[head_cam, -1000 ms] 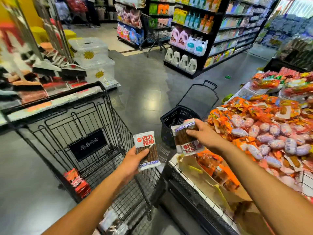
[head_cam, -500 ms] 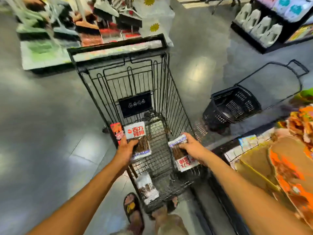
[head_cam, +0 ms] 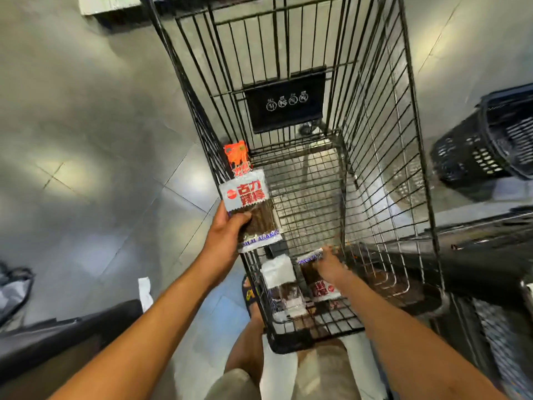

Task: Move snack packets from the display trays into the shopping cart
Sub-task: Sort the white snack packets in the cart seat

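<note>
Left hand (head_cam: 227, 229), thumb and fingers closed around the lower half of a white snack packet (head_cam: 251, 197), holds it upright over the left rim of the shopping cart (head_cam: 375, 111). Right hand (head_cam: 331, 264), reaching low inside the cart, grips a second white packet (head_cam: 321, 287) close to the wire floor. A third packet (head_cam: 281, 281) lies on the floor just beside it. An orange packet (head_cam: 236, 157) leans against the left wall. A black basket (head_cam: 490, 140) stands on the tiles to the right.
</note>
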A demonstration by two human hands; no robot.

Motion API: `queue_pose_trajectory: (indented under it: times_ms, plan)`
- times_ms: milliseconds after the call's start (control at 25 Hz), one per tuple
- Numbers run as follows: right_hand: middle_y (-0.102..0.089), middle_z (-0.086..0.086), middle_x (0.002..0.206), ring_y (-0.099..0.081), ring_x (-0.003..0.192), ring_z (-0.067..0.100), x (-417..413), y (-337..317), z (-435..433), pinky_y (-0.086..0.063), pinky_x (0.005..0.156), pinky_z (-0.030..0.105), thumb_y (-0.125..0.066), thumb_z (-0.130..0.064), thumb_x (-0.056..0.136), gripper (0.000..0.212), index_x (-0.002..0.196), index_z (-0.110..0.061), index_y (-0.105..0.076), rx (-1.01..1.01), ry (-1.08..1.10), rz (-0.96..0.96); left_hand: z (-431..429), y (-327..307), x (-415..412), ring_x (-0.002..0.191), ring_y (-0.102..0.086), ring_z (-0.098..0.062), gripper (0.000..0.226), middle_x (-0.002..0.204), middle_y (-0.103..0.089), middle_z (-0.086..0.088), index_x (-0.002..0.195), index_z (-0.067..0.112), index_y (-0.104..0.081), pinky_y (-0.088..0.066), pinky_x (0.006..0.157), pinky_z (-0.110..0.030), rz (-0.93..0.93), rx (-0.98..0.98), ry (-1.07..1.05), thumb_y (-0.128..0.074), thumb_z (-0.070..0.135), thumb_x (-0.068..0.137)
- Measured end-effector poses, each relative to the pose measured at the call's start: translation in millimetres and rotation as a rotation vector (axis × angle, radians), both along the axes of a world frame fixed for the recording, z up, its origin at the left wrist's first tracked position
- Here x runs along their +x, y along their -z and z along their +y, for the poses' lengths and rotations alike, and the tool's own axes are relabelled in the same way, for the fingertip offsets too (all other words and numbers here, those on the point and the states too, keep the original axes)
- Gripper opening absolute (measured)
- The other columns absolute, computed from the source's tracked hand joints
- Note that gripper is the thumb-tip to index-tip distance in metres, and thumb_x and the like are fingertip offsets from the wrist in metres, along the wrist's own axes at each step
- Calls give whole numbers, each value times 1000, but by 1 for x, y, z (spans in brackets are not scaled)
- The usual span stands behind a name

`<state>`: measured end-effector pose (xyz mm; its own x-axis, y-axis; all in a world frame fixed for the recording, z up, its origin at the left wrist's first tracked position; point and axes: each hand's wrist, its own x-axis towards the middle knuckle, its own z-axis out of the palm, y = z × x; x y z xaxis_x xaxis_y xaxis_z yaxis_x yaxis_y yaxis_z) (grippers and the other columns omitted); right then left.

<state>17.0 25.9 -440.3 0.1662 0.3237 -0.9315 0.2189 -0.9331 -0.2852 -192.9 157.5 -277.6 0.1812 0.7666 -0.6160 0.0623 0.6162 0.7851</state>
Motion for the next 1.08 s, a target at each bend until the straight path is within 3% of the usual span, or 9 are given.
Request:
queue_pose_trajectory:
  times_ms: [120, 240, 480, 560, 680, 800, 880, 960, 1080]
  plan:
    - [-62, 36, 119, -68, 107, 25, -24, 30, 5, -54, 85, 25, -42, -12, 108, 41, 148, -11, -32, 11, -115, -129, -3, 6, -5, 105, -71, -21, 36, 116, -76, -3, 130, 17, -59, -54, 96, -40, -50, -3, -23, -56, 7, 96]
    - [-38, 23, 151, -40, 139, 35, -23, 55, -10, -38, 110, 39, -57, -13, 99, 60, 152, -8, -29, -8, -323, -332, -4, 4, -5, 104, -71, -21, 32, 114, -76, -4, 128, 16, -59, -54, 97, -43, -67, -14, -1, -52, 2, 100]
    - [-56, 18, 129, -57, 117, 35, -11, 32, -19, -50, 97, 39, -64, -26, 95, 44, 133, -7, -53, 75, -255, -382, -1, -3, -1, 112, -69, -26, 34, 118, -75, -5, 127, 18, -58, -52, 102, -45, -48, -39, 36, -48, -2, 102]
    - [-65, 6, 114, -62, 105, 28, -7, -3, -1, -55, 87, 38, -61, -32, 98, 37, 128, -11, -59, 193, 71, -281, 0, -9, 3, 113, -69, -25, 35, 120, -73, -6, 129, 21, -56, -56, 97, -40, -30, -36, 85, -48, -1, 102]
    - [-74, -4, 100, -69, 86, 14, -11, -90, 45, -56, 68, 26, -60, -39, 98, 29, 116, -18, -68, 377, 557, 252, -3, -20, 13, 108, -69, -19, 38, 117, -72, -1, 129, 25, -56, -59, 87, -28, -20, -48, 156, -48, -1, 102]
    - [-71, -4, 122, -66, 113, 14, -16, -165, 72, -54, 95, 36, -65, -42, 96, 37, 128, -23, -65, 527, 373, 390, -5, -23, 24, 117, -66, -18, 43, 126, -70, 1, 140, 23, -52, -55, 96, -30, 8, -27, 265, -50, 3, 102]
    - [-71, -2, 122, -65, 116, 12, -12, -188, 75, -52, 99, 31, -65, -24, 97, 30, 128, -21, -63, 589, 286, 327, -3, -28, 29, 122, -62, -13, 46, 135, -65, 3, 147, 27, -46, -50, 101, -28, 33, 26, 363, -53, 14, 104]
    - [-72, 0, 119, -67, 112, 11, 0, -192, 71, -55, 95, 25, -64, -12, 97, 28, 124, -19, -64, 630, 285, 264, 0, -28, 28, 136, -50, -12, 56, 149, -50, 5, 155, 28, -36, -41, 110, -29, 211, 267, 614, -54, 37, 103]
    - [-74, 2, 113, -72, 98, 9, 23, -171, 57, -56, 73, 17, -60, -9, 98, 25, 123, -13, -62, 572, 291, 189, 8, -13, 10, 156, -19, -25, 69, 165, -30, -3, 160, 22, -28, -13, 126, -55, 900, 957, 1004, -46, 52, 100]
